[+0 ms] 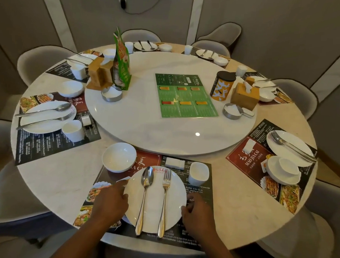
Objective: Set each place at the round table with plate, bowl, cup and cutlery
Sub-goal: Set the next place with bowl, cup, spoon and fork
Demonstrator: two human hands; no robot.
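A white plate (pixel 154 206) lies on the near placemat (pixel 195 233), with a spoon (pixel 145 198) and a fork (pixel 164 202) side by side on it. My left hand (pixel 109 204) grips the plate's left rim. My right hand (pixel 196 214) holds its right rim. A white bowl (pixel 118 157) sits at the mat's upper left and a white cup (pixel 198 173) at its upper right. A small white packet (pixel 174 162) lies between them.
Other set places ring the round table (pixel 61 182), each with plate, bowl, cup and cutlery. The lazy Susan (pixel 145 127) carries a green menu (pixel 186 96), tissue boxes, a yellow can (pixel 221 86) and metal dishes. Grey chairs surround the table.
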